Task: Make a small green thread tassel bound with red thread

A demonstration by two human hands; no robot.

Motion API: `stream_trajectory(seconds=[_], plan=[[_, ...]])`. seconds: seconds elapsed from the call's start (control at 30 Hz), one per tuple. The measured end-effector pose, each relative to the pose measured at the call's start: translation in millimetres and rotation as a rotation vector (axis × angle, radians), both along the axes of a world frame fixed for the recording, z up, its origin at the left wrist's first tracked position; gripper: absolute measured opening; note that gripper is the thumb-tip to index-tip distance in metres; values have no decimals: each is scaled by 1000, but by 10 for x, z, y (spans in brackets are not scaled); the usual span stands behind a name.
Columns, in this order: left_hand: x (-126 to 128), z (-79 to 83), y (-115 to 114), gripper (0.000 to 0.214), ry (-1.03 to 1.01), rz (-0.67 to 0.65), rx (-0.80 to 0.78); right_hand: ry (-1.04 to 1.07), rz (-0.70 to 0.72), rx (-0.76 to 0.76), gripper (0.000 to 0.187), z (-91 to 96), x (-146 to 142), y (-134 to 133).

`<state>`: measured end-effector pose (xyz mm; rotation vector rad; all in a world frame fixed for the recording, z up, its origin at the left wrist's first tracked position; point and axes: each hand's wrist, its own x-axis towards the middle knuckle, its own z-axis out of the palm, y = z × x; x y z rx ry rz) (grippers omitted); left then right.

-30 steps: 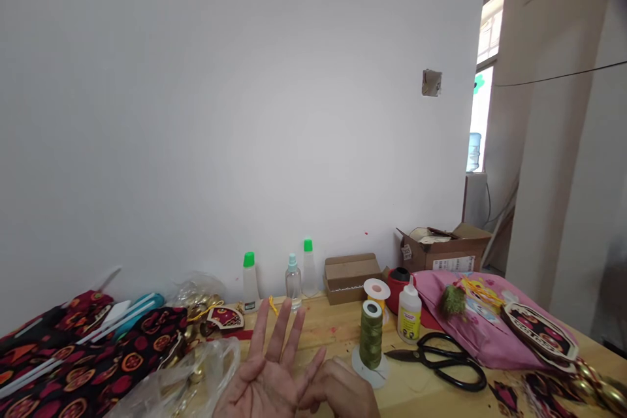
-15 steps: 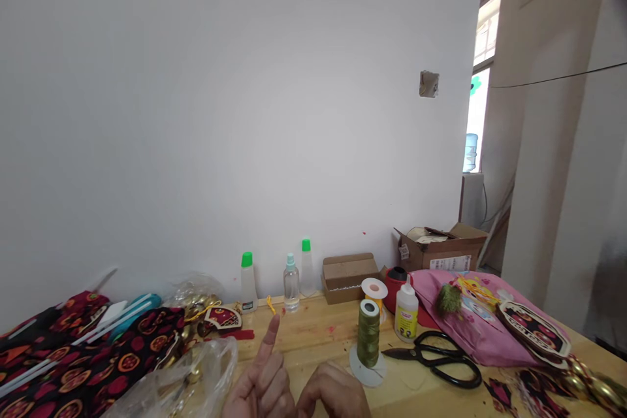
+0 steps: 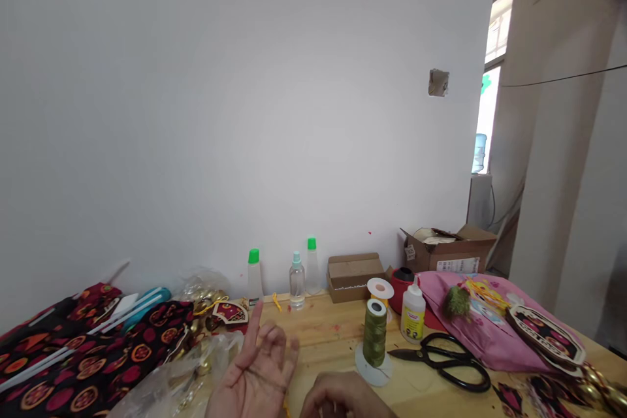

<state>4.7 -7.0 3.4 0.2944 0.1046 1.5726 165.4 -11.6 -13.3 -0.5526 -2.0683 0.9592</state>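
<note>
My left hand (image 3: 257,366) is raised at the lower middle, palm turned up. Its index finger points upward and the other fingers are loosely bent and apart, slightly blurred. A thin dark line crosses the palm; I cannot tell whether it is thread or a crease. Just right of it, my right hand (image 3: 345,395) is bent downward with curled fingers, cut off by the lower edge, so what they hold is hidden. A bit of yellow cord (image 3: 287,409) shows between the hands. Beyond my right hand stands a spool of green thread (image 3: 375,336), with black-handled scissors (image 3: 443,359) beside it.
Patterned fabric (image 3: 147,346) and a clear plastic bag (image 3: 161,382) lie left. Green-capped bottles (image 3: 254,277), a clear bottle (image 3: 296,284) and a cardboard tray (image 3: 355,277) line the wall. A glue bottle (image 3: 413,313) and pink bag (image 3: 484,323) stand right.
My left hand has turned its palm up and its bent fingers have loosened and spread. My right hand is slightly lower in view. The whole view has shifted a little to the left.
</note>
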Motion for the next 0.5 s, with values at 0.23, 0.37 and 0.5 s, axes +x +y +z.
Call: stream_trajectory(seconds=[0.23, 0.37, 0.5], plan=[[14, -87, 15, 65, 129, -206, 277, 204, -435, 512, 15, -52, -167, 14], [57, -65, 0, 62, 147, -421, 498, 218, -478, 600, 20, -95, -206, 9], [135, -13, -35, 51, 100, -494, 584, 82, -506, 596, 28, -230, -212, 22]])
